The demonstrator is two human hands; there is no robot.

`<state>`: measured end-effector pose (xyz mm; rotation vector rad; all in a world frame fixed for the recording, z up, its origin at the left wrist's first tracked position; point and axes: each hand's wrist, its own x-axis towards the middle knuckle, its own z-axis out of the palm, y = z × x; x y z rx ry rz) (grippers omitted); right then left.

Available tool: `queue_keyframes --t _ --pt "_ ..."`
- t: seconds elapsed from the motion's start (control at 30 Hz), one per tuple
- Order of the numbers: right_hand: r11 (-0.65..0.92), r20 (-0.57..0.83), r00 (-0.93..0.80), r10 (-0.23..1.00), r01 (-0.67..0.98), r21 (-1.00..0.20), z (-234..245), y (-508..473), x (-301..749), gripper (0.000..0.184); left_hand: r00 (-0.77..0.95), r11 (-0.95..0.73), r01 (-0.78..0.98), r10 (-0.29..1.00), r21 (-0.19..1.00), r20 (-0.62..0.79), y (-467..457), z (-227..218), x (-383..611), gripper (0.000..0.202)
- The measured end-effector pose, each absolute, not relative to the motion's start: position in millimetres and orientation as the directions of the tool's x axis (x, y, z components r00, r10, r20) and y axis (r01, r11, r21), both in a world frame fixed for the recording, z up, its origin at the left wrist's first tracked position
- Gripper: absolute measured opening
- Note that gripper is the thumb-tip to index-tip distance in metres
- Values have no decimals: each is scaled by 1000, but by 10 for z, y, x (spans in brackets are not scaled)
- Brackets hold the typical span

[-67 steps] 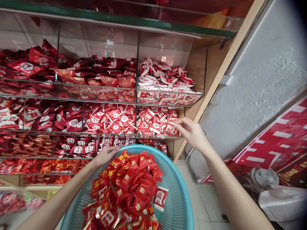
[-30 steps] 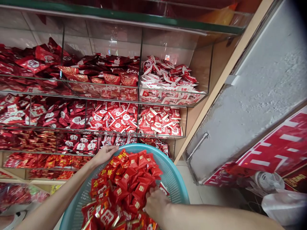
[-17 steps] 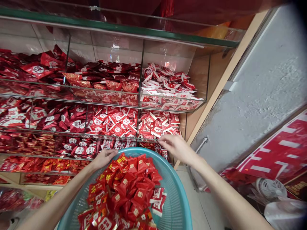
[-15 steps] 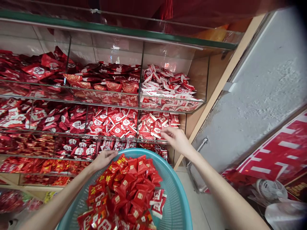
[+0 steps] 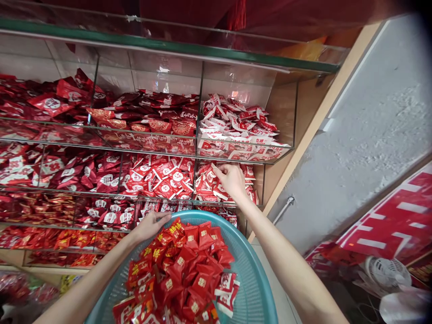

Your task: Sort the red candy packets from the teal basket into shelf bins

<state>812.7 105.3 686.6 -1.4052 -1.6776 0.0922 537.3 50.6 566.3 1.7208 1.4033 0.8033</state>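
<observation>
A turquoise plastic basket [image 5: 254, 270] holds a heap of red wrapped candy packets [image 5: 189, 270], some with gold print. Two red-and-white packets [image 5: 227, 292] lie at the heap's right side. My left hand [image 5: 151, 226] is closed over the basket's far rim, thumb and fingers on the edge. My right hand [image 5: 232, 181] reaches into a shelf bin of red-and-white candy packets [image 5: 205, 184]. Its thumb and forefinger pinch at one packet there, and the other fingers are curled and partly hidden.
Glass shelves with dividers [image 5: 162, 148] hold more red packets in several rows. Above my right hand a glass bin [image 5: 243, 148] juts out. A wooden shelf side [image 5: 283, 180] and grey wall [image 5: 367, 117] stand to the right, with a white fan [image 5: 388, 272] lower down.
My right hand has moved left and slightly up, deeper into the bin among the packets. The left hand keeps its hold on the basket, which sits slightly farther right in view.
</observation>
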Motion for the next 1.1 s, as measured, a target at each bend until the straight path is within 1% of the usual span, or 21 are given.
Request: queue_keyframes --t 0.07,0.13,0.27,0.33,0.43,0.5,0.53,0.57,0.6,0.63,0.67,0.7,0.77,0.8,0.83,0.87,0.93,1.1 --pt "384 567 74 820 665 -641 6832 1070 8127 28 199 -110 509 980 854 8 532 5672 5388 55" --pt "445 566 67 822 546 -710 6805 1071 8143 25 201 -117 512 979 851 14 566 5696 5409 55" --pt "510 582 74 810 400 -762 6784 984 8233 22 217 -137 505 976 852 28 632 5767 5471 54" --pt "486 530 116 840 273 -830 6790 906 8295 21 226 -141 495 974 857 30 655 5789 5499 55" --pt "377 377 143 915 33 -926 6795 776 8370 23 232 -140 480 972 866 28 683 5787 5509 56" --pt "343 332 133 934 -78 -936 6773 674 8395 24 234 -140 477 972 868 28 702 5763 5490 57" --pt "358 344 129 930 -103 -928 6749 615 8401 23 235 -141 477 972 868 29 711 5748 5476 58" --pt "389 377 122 918 -98 -916 6716 549 8407 22 236 -141 478 971 867 29 721 5731 5460 58" --pt "440 432 108 895 -56 -896 6673 478 8412 19 237 -141 479 971 866 28 730 5715 5445 59" --pt "508 508 79 858 26 -861 6622 403 8420 15 239 -140 480 971 866 25 738 5701 5431 59" --pt "584 592 26 806 133 -801 6564 327 8431 10 240 -138 482 971 866 21 744 5689 5422 58" --pt "658 669 -51 742 245 -712 6502 255 8445 8 241 -134 482 970 866 17 747 5681 5416 58" --pt "768 757 -229 612 400 -500 6379 131 8477 15 243 -128 479 970 868 9 748 5678 5414 55" --pt "802 770 -304 561 433 -413 6321 85 8491 21 243 -125 477 970 870 6 747 5682 5418 55" --pt "824 771 -361 525 445 -352 6269 49 8502 25 242 -122 475 970 871 4 745 5689 5422 54" --pt "837 767 -399 502 448 -315 6223 24 8509 28 238 -118 475 971 872 2 743 5697 5427 54" --pt "847 757 -439 484 454 -278 6150 -3 8515 32 226 -112 478 974 871 2 738 5715 5437 55" --pt "838 730 -473 494 483 -254 6084 -67 8537 33 221 -111 484 975 868 2 715 5754 5462 56"
